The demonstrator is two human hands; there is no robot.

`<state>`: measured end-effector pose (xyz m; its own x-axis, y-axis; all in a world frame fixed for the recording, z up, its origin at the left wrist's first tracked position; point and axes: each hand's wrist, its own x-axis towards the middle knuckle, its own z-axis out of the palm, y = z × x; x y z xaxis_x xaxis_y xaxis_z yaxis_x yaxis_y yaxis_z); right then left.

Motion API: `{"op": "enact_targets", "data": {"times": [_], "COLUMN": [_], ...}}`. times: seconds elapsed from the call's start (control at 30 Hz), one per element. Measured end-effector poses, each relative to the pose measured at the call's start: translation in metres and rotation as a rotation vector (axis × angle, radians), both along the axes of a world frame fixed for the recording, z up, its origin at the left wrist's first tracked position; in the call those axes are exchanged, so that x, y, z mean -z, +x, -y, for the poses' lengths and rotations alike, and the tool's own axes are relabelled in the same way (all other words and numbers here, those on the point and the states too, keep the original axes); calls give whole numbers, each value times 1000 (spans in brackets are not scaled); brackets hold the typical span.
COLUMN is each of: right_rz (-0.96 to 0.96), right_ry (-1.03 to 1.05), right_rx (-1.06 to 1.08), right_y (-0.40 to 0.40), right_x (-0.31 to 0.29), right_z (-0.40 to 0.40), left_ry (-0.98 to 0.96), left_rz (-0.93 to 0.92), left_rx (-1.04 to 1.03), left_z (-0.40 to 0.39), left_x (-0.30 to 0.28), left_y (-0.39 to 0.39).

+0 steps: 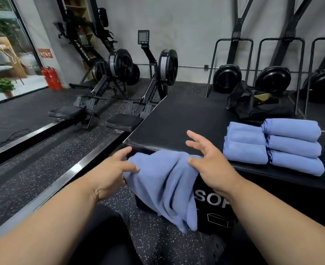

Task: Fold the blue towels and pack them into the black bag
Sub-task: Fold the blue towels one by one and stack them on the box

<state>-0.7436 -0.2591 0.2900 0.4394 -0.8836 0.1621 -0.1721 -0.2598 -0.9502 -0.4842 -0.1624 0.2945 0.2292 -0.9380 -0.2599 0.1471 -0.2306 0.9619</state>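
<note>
The left hand (113, 170) pinched one edge of the unfolded blue towel (163, 188), which hung over the counter (186, 115) corner; the right hand (208, 159) pinched the other edge, fingers spread. Six folded towels (272, 146) lay stacked rightward, near the black bag (253, 104). Such light pinches risked the draped cloth sliding to the floor.

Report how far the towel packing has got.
Done: six folded towels sit in two stacks on the black box. In hand: the left hand and right hand hold an unfolded towel draped over the box edge. Left: folding it and packing everything into the black bag.
</note>
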Motion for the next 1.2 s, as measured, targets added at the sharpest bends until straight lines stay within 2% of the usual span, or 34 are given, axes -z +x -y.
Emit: {"op": "enact_targets", "data": {"times": [0.07,0.13,0.2,0.23,0.3,0.33,0.43,0.5,0.6,0.7,0.73,0.83,0.93,1.07,1.2], "right_rz": [39,132,210,211,142,101,152,224,118,113,147,216,243,248,172], "right_ry": [0,23,77,105,159,164,127,179,238,182,166,155,162,170,113], "right_rx": [37,106,139,127,47,20,101,127,38,97,137,184,170,180,202], "right_y": [1,-2,-7,-8,-9,-9,-15,-21,-24,-26,-27,-29,-27,-25,-30], "right_x": [-2,-8,-11,-9,-4,-2,-5,-6,0,3,2,2,5,9,8], "right_z": [3,12,18,17,12,10,16,20,12,9,10,8,4,2,0], "left_ry": [-3,-136,-137,-57,145,175,32,-31,-17,20,49,114,144,330,283], "left_rz": [-26,-262,-460,-466,-294,-227,-163,-143,31,207,187,-83,-195,-180,-78], "left_rx": [-70,-97,63,144,129,71,-65,-48,2,-62,-68,-82,-150,46,58], "left_z": [-1,2,-3,-7,-10,-10,-6,-6,-10,-9,-7,-5,-4,-13,-16], "left_x": [4,-1,-6,-3,13,20,24,22,21,26,27,25,17,16,20], "left_y": [-1,10,12,9,6,6,12,14,10,14,17,21,22,22,24]}}
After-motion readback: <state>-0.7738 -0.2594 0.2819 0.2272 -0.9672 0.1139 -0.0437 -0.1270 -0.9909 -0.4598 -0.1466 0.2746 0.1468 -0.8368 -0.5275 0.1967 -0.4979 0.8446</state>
